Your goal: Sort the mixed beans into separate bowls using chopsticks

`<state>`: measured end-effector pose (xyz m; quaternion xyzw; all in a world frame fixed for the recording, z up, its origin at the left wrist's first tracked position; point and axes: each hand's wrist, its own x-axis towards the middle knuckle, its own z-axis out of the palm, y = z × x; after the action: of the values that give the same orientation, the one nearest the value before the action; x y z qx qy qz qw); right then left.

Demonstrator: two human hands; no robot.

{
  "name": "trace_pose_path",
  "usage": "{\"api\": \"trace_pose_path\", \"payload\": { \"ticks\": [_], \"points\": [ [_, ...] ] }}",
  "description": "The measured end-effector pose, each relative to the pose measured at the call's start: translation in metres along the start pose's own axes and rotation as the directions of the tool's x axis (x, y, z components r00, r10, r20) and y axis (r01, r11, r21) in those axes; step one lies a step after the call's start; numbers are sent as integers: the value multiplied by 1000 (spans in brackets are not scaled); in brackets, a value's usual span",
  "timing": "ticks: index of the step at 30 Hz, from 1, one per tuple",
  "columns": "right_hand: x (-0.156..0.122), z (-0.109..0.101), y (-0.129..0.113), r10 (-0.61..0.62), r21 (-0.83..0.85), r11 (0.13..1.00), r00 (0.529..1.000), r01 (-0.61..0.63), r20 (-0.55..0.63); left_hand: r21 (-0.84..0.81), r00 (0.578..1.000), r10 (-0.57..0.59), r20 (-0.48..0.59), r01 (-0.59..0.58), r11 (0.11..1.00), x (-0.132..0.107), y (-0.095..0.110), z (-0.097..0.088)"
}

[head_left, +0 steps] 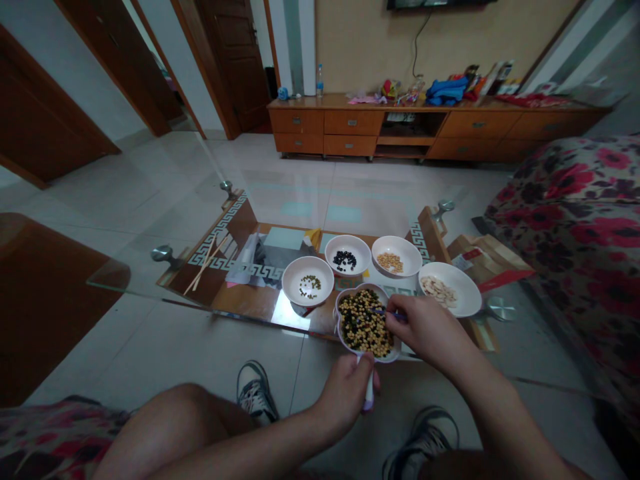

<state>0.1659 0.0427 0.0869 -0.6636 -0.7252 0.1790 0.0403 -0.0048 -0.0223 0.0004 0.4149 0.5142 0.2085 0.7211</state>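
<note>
A pan-like dish [345, 337] full of mixed dark and yellow beans stands near the front edge of a glass coffee table [150, 267]. My left hand [345, 390] is closed round its purple-white handle [369, 397]. My right hand [425, 327] is closed in a pinch on a thin tool [383, 311], its tip over the mixed beans. Behind the dish stand several white bowls: green beans [307, 281], black beans [348, 255], yellow beans [397, 256] and pale seeds [449, 288].
Chopsticks [206, 263] and papers [260, 257] lie on the shelf under the glass. A floral sofa [580, 220] is at the right, a wooden TV cabinet [350, 127] at the back wall. My knees and shoes [255, 393] show below the table edge.
</note>
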Motion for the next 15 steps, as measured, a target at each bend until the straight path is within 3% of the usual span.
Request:
{"api": "trace_pose_path", "payload": {
  "ticks": [15],
  "points": [
    [1, 2, -2, 12, 7, 1000, 999, -13, 53, 2, 1000, -4, -3, 4, 1000, -1, 5, 0]
  ]
}}
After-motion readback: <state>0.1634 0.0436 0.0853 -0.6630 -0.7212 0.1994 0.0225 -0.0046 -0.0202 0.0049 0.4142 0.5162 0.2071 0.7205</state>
